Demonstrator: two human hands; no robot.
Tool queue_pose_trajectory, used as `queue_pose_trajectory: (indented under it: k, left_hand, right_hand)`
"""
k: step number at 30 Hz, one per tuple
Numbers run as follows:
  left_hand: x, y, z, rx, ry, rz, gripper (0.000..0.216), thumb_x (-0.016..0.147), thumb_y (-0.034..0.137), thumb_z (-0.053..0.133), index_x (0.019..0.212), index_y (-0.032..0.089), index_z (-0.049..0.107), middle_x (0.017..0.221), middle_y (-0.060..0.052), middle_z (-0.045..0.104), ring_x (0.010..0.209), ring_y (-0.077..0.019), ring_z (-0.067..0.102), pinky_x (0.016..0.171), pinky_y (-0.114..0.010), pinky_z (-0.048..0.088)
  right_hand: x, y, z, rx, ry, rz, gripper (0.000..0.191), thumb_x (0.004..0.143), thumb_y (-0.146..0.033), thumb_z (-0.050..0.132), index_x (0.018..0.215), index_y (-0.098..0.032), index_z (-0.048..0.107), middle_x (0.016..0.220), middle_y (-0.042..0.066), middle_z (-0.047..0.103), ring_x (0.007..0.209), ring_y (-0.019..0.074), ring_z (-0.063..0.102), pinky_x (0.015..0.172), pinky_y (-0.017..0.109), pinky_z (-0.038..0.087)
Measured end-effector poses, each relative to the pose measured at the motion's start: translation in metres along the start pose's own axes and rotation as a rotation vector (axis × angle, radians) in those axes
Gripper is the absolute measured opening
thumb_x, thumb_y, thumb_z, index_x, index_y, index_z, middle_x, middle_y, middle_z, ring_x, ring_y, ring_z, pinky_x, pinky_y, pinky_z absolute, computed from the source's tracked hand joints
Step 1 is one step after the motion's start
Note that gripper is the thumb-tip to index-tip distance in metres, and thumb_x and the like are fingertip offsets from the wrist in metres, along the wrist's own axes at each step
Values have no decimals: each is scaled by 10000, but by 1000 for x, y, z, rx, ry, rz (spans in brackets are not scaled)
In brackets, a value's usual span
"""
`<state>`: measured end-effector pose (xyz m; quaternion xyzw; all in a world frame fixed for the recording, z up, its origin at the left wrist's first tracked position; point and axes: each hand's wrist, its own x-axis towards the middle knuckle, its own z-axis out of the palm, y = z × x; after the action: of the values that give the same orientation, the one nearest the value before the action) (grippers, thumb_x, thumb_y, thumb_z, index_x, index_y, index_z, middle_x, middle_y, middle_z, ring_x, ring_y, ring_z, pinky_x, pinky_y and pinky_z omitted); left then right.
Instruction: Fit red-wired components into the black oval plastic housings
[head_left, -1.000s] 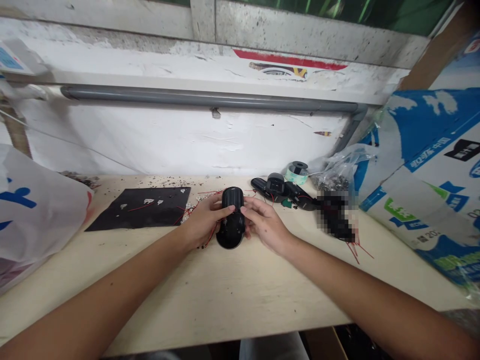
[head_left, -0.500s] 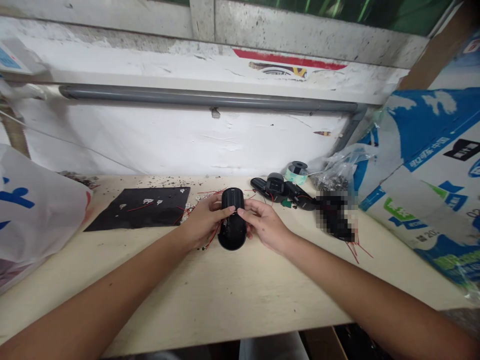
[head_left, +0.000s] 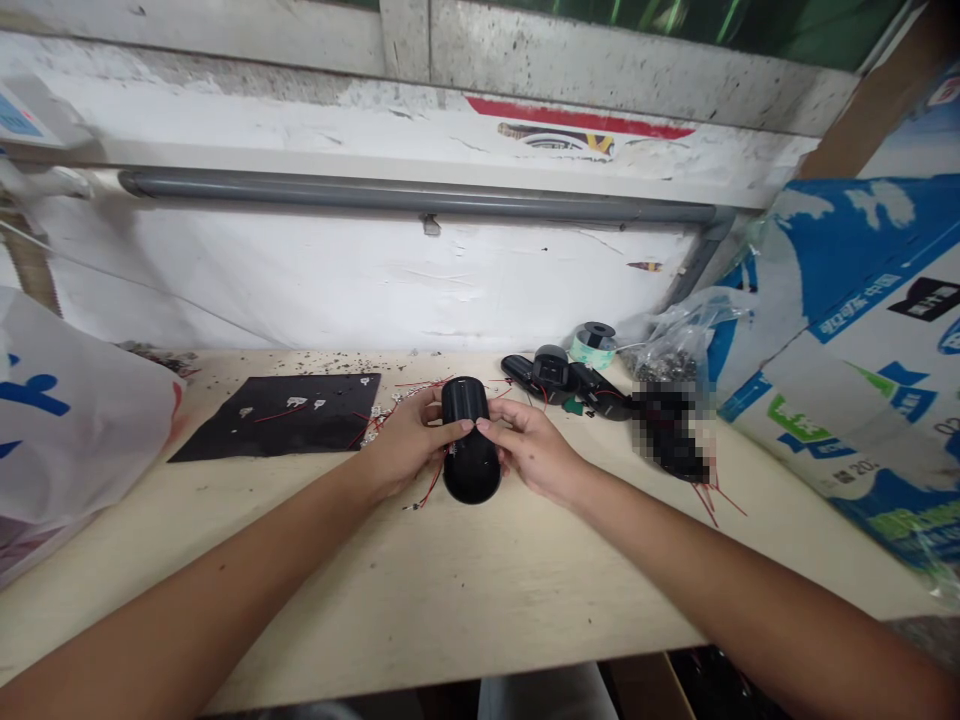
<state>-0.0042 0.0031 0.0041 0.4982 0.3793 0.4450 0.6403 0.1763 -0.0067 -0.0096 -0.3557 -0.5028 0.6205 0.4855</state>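
Note:
Both hands grip a glossy black oblong plastic housing [head_left: 471, 475] above the middle of the table. My left hand [head_left: 409, 440] is closed round its left side, the thumb lying across the front. From the right, my right hand [head_left: 531, 445] is closed on the other side, and the two thumb tips nearly meet on the housing. Thin red and black wires [head_left: 429, 487] with a small connector at the end hang below my left fingers. The fingers behind the housing are partly hidden.
A black sheet [head_left: 217, 425] with small white parts and a red wire lies left. Similar black housings [head_left: 600, 392], a tape roll [head_left: 592, 345] and a clear bag [head_left: 667, 350] stand back right. A white plastic bag [head_left: 82, 430] and a blue-white carton [head_left: 862, 380] flank the table.
The housing has tipped slightly in my hands, its lower end shifting a little right. My thumbs have moved slightly down it, and the wires hang more clearly below my left hand.

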Motion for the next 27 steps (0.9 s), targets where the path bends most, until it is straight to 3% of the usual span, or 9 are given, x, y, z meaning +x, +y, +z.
queue_pose_trajectory:
  k: [12, 27]
  left_hand:
    - [0, 0, 1, -26, -87, 49, 548, 706, 249, 861, 1191, 123, 638, 1114, -147, 712, 996, -254, 690, 924, -401, 521]
    - [-3, 4, 2, 69, -95, 26, 431, 734, 278, 842, 1099, 118, 679, 1112, -155, 715, 983, -263, 691, 864, -374, 528]
  right_hand:
    - [-4, -3, 2, -20, -30, -3, 416, 701, -472, 841, 922, -147, 705, 558, -47, 551, 383, 77, 429, 310, 215, 384]
    - [-6, -3, 1, -39, -32, -56, 397, 686, -464, 862, 882, -149, 723, 563, -47, 558, 364, 74, 455, 290, 207, 412]
